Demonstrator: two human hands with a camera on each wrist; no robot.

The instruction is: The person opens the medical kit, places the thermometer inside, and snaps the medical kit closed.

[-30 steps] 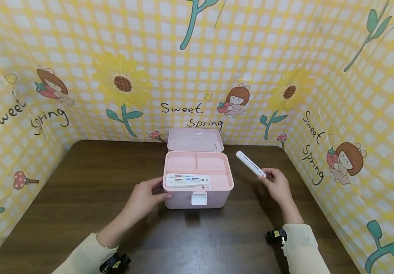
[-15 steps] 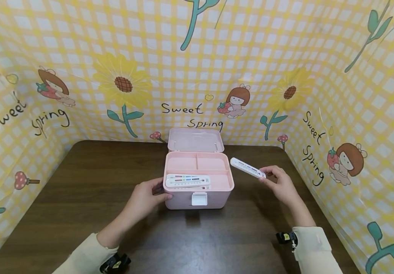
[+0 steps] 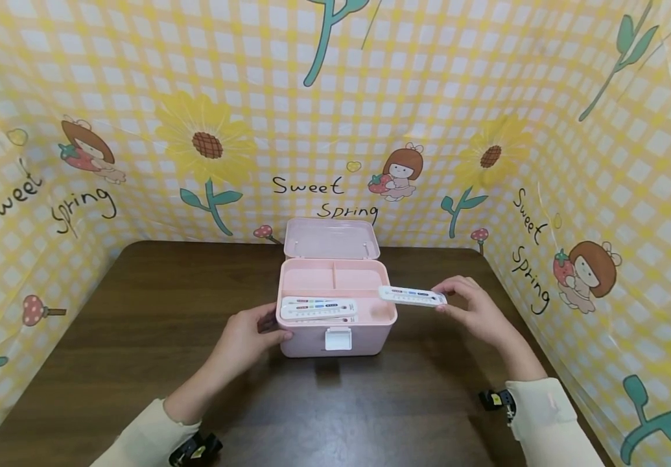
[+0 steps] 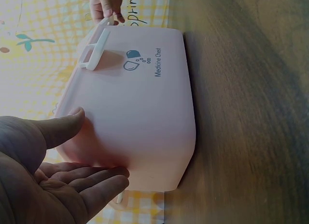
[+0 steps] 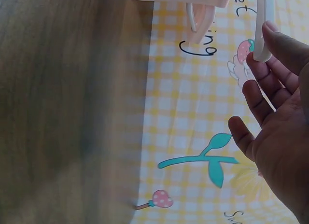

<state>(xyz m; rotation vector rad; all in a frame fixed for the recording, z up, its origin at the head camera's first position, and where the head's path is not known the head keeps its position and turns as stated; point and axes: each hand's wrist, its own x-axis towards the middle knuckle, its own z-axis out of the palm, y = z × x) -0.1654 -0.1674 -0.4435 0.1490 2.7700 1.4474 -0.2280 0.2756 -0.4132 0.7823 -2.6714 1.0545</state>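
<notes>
A pink medicine box point(image 3: 306, 339), lettered "Medicine Chest" on its front in the left wrist view, stands on the table with its lid point(image 3: 332, 239) raised. My left hand point(image 3: 251, 332) holds its front left corner, thumb at the front and fingers along the side. Several flat white thermometer cases point(image 3: 317, 309) with coloured marks and a scale lie in the front left of its tray. Between thumb and fingertips, my right hand point(image 3: 475, 311) pinches one end of a similar thermometer case point(image 3: 411, 296). That case's free end overlaps the tray's right rim in the head view.
The tray has a long front compartment and two back ones, split by a divider point(image 3: 334, 274). A white latch point(image 3: 338, 338) hangs on the box front. Yellow checked cloth point(image 3: 207, 214) surrounds the dark wooden table point(image 3: 183, 279) at the back and sides.
My right hand has brought its thermometer case left to the box's right rim, turning it from a steep slant to nearly level in the head view. The left hand keeps its place.
</notes>
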